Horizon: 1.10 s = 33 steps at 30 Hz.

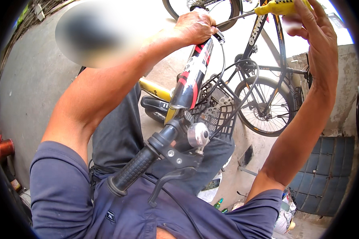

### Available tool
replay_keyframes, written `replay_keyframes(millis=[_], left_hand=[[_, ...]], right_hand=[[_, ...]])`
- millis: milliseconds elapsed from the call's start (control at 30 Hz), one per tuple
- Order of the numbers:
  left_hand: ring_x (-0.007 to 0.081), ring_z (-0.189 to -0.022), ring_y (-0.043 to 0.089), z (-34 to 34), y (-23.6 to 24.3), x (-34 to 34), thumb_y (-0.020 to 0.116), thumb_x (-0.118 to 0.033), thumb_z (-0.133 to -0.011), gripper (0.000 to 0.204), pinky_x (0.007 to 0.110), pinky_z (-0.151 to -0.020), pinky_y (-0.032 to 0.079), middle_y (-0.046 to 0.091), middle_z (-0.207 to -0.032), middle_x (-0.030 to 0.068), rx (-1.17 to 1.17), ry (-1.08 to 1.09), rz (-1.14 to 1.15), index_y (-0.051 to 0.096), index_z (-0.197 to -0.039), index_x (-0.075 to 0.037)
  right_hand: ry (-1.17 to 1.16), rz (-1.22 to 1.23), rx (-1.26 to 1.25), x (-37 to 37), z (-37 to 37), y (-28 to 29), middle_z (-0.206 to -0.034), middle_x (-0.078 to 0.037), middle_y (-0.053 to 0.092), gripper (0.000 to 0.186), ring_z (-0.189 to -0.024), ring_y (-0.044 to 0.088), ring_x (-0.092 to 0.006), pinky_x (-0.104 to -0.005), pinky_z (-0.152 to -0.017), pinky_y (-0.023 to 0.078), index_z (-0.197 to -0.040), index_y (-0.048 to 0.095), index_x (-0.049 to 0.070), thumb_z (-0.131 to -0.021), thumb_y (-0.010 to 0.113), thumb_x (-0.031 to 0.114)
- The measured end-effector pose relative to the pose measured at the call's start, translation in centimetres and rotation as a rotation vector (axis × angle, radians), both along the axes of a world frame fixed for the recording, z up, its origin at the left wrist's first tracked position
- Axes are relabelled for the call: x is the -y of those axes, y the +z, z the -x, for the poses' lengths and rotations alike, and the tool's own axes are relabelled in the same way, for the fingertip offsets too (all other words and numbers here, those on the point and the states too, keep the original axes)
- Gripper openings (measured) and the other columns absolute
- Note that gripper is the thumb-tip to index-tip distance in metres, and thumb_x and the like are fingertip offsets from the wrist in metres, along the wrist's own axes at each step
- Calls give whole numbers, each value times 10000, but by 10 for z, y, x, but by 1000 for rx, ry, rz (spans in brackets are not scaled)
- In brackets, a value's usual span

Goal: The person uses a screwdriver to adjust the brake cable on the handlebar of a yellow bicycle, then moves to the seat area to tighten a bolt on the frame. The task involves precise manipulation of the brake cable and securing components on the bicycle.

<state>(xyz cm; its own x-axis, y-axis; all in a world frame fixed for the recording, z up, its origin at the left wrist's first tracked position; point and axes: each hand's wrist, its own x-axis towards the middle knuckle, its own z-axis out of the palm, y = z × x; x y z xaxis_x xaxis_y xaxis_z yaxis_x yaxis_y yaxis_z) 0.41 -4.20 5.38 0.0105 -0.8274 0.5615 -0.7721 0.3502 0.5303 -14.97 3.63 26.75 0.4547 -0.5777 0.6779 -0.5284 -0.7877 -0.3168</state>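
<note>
My right hand (316,30), at upper right, grips a yellow-handled screwdriver (279,8), whose thin shaft reaches left to my closed left hand (195,26). That hand is bunched at the upper end of a bicycle handlebar with a black, red and white covering (189,77); what its fingers pinch is hidden. Closer to me are a black rubber grip (133,169), a silver bell (197,135) and a brake lever (167,179). Cables loop beside a black plastic basket (219,107), and a yellow frame tube (153,89) shows behind the bar.
A dark bicycle (263,105) stands beyond, with another wheel at the top. Right are a weathered wall (339,67), a dark gridded panel (319,171), bags and green bottles (218,203). A red object (4,147) sits at the left rim. A blurred patch covers the upper left.
</note>
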Motion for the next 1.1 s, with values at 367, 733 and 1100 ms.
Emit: replay_keyframes(millis=[367,733,1100], left_hand=[[231,-821,735,2,-2,1,606,-303,-997,268,399,-826,574,767,-895,94,-24,15,-26,806,-1080,-146],[225,-816,732,2,-1,0,613,-306,-999,267,398,-814,575,757,-878,89,21,26,-17,805,-1052,-128],[284,-828,734,1,-4,2,624,-297,-995,285,375,-808,578,763,-955,119,-10,10,-46,776,-1136,-102]], right_hand=[[-72,-25,70,22,7,4,-925,-62,710,318,-771,678,-124,-245,-640,533,-1275,645,7,-1032,589,204],[0,-2,9,36,5,12,-891,-51,699,265,-660,647,-90,-209,-543,516,-1193,668,1,-1030,617,205],[-44,-59,160,29,1,-1,-911,-65,716,284,-721,668,-128,-241,-579,527,-1202,669,18,-1035,602,238]])
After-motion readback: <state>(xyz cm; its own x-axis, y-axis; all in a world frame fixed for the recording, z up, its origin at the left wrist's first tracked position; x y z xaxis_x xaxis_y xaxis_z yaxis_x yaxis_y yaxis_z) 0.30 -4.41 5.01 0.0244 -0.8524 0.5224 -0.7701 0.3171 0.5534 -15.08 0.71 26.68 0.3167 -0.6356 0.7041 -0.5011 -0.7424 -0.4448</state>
